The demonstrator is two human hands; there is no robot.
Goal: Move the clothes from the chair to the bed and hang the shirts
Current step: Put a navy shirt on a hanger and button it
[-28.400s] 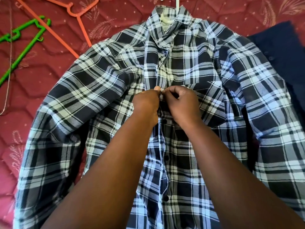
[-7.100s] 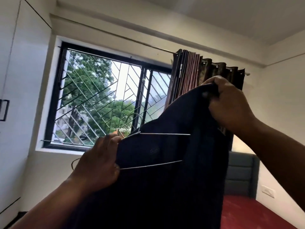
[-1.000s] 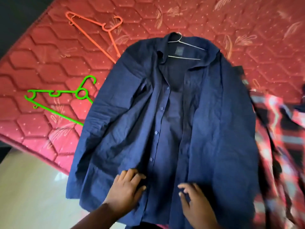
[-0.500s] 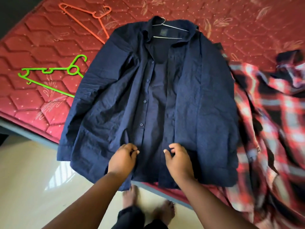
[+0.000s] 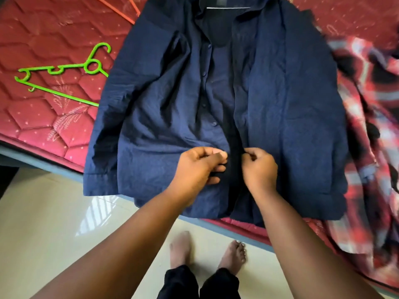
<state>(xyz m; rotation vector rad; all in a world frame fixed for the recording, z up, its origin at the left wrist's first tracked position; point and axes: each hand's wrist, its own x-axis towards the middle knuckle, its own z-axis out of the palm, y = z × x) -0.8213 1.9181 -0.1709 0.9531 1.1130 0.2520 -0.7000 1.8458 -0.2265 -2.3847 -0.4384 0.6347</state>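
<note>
Head view: your left hand (image 5: 199,165) has its fingers curled, pinching the left front edge of the navy shirt (image 5: 155,104) near the hem; your right hand (image 5: 260,167) pinches the opposite edge, a dark gap between them. Shirt lies open, front up, on the red mattress (image 5: 43,39), centre frame, hem over the edge. Green hanger (image 5: 64,70) at left, orange hanger (image 5: 121,11) upper left, blurred red plaid garment (image 5: 371,126) right.

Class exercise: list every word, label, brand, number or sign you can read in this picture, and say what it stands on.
No text can be read.
A dark neck label inside the collar of the navy shirt is cut off at the top edge of the picture, so nothing on it can be read.
</note>
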